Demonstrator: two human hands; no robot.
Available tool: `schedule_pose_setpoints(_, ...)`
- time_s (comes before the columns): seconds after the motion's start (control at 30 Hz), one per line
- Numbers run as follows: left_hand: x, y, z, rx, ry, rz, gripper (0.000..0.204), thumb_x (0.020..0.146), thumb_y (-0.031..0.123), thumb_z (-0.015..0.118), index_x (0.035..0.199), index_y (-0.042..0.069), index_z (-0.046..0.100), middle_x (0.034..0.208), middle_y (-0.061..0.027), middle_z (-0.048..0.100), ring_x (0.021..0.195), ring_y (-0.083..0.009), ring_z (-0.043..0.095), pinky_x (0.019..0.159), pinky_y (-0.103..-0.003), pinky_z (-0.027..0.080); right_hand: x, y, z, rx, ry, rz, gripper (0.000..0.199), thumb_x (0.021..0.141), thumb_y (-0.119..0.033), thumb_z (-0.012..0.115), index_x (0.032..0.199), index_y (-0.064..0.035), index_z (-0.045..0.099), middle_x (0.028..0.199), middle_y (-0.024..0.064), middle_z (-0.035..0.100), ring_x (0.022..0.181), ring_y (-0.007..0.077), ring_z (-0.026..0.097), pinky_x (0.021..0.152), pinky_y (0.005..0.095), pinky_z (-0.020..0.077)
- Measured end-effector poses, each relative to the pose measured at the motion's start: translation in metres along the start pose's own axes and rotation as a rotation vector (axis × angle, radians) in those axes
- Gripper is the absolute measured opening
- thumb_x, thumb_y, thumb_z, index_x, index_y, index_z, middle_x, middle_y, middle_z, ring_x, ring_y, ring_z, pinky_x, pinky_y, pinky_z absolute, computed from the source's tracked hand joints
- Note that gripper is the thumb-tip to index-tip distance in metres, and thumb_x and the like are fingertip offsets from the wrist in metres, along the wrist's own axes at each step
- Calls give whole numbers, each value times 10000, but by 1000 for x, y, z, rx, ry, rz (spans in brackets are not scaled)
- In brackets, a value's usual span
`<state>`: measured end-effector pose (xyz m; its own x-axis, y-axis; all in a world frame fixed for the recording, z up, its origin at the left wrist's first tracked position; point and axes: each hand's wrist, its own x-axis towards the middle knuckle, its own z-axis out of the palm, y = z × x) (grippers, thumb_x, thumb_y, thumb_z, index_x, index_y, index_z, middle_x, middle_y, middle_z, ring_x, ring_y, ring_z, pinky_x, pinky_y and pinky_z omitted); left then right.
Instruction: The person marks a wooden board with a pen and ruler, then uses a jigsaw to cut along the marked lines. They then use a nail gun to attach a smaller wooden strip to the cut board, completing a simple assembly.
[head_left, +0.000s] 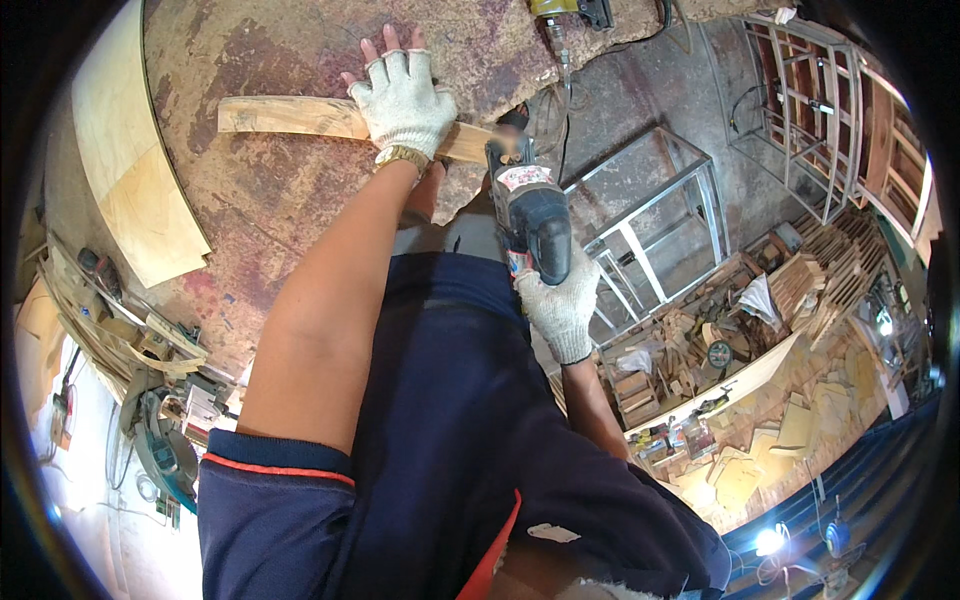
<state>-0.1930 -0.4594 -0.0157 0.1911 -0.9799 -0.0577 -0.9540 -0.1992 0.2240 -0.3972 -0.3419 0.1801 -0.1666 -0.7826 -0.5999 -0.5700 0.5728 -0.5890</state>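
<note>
My left hand (403,95), in a white fingerless knit glove with a gold watch at the wrist, presses flat on a long, slightly curved wooden strip (290,116) lying on a stained, reddish-brown work surface (270,200). My right hand (560,305), also gloved, grips a blue-grey power tool (532,215) whose nose meets the right end of the strip. My dark blue shorts and shirt fill the lower middle of the view.
A curved plywood panel (135,175) lies at the surface's left edge. A second power tool (572,10) sits at the top. A metal frame (650,215), wooden frames (815,110), stacked offcuts (790,290) and cluttered tools (150,400) surround the area.
</note>
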Motion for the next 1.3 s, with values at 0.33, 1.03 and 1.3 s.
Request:
schedule_pose_setpoints(0.33, 1, 2, 1, 4, 13, 8, 778, 938, 452, 537, 1642, 220, 298, 1712, -173, 234, 1572, -451, 181, 1179, -751, 144, 4, -1, -5, -30, -44, -27, 335, 704, -105, 705, 1031, -30, 694, 802, 163, 726, 727, 345, 731, 704, 416, 572)
schedule_pose_setpoints(1.03, 1, 3, 2, 6, 44, 19, 765, 971, 475, 511, 1651, 219, 274, 1712, -188, 227, 1575, -454, 171, 1195, -723, 156, 15, -2, -18, -93, -119, -35, 316, 672, -137, 687, 964, -17, 670, 754, 197, 674, 710, 414, 679, 691, 462, 551)
schedule_pose_setpoints(1.3, 2, 2, 4, -45, 47, 40, 754, 958, 473, 519, 1641, 225, 318, 1719, -195, 196, 1572, -471, 164, 1186, -756, 104, 19, -4, -22, -144, -153, -28, 375, 675, -152, 679, 1021, -11, 672, 760, 216, 672, 706, 431, 675, 683, 467, 551)
